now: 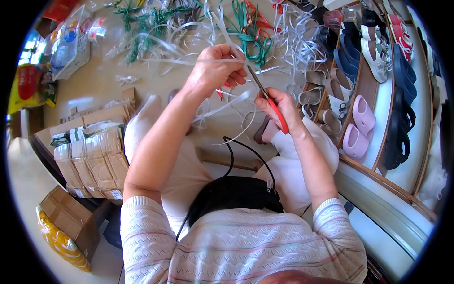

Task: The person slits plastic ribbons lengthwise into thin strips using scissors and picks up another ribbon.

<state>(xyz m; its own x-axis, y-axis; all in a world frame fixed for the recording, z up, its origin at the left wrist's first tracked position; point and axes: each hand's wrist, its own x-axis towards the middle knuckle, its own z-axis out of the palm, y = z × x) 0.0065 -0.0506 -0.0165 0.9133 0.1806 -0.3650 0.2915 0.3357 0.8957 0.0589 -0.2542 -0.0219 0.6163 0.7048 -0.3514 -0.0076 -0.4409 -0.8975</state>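
Up in front of my chest, my left hand (215,68) pinches a whitish plastic strip (177,61), which trails to the left and upward. My right hand (279,106) grips red-handled scissors (279,115) with the blades pointing up and to the left. The blade tips are close to the strip, just right of my left fingertips; whether they touch it I cannot tell. Looser white strips (231,100) hang below my left hand. Beyond both hands, green cord (248,35) and a pile of white strips (302,40) lie on the floor.
Shoe racks with pink clogs (363,113), sandals and sneakers stand on the right. Flattened cardboard boxes (92,158) are stacked at the left, near a yellow package (59,236). A white basket (71,45) sits at the upper left. A black bag (231,194) rests on my lap.
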